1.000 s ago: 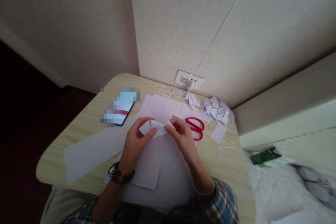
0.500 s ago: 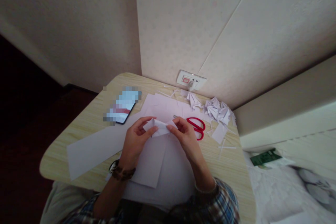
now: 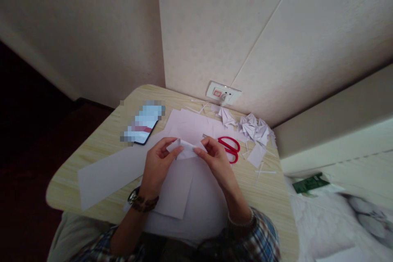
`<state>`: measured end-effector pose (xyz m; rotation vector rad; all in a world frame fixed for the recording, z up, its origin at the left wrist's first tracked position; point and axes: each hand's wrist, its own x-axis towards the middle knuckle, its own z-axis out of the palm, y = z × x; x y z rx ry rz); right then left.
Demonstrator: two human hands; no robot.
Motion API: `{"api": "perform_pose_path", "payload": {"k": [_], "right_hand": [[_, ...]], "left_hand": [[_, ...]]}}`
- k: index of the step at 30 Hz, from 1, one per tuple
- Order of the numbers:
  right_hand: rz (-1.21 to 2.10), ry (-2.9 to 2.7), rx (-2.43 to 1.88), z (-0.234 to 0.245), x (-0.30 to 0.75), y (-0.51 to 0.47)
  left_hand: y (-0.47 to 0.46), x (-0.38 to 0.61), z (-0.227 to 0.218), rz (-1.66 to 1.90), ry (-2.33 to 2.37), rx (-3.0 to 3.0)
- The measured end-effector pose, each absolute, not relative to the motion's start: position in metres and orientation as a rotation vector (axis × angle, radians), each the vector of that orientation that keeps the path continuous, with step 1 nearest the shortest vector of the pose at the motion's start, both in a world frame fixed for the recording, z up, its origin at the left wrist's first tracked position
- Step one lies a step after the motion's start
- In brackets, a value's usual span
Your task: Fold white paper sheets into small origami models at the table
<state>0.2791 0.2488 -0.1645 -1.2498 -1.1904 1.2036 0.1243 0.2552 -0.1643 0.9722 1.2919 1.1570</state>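
Observation:
A small folded piece of white paper [image 3: 186, 150] is pinched between both hands just above the table. My left hand [image 3: 158, 166] grips its left end with thumb and fingers closed. My right hand [image 3: 216, 159] pinches its right end the same way. Beneath the hands lie several flat white paper sheets [image 3: 181, 188]. Red-handled scissors [image 3: 229, 147] lie shut on the table just right of my right hand.
A pale wooden table [image 3: 101, 139] stands in a wall corner. A phone [image 3: 143, 125] lies at its back left. A heap of folded paper shapes [image 3: 254, 129] and thin paper strips [image 3: 260, 170] sit at the back right. A wall socket [image 3: 223, 92] is behind. Bedding [image 3: 337, 221] lies right.
My hands have drawn slightly closer together on the folded paper, pressing its fold. The view has shifted a little; nothing else on the table has moved.

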Motion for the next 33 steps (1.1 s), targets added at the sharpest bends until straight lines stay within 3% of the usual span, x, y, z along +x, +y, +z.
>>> {"api": "perform_pose_path", "payload": {"k": [33], "right_hand": [[1.149, -1.324, -1.348, -0.163, 0.285, 0.250]], "left_hand": [[0.256, 0.124, -0.171, 1.207, 1.249, 0.953]]}}
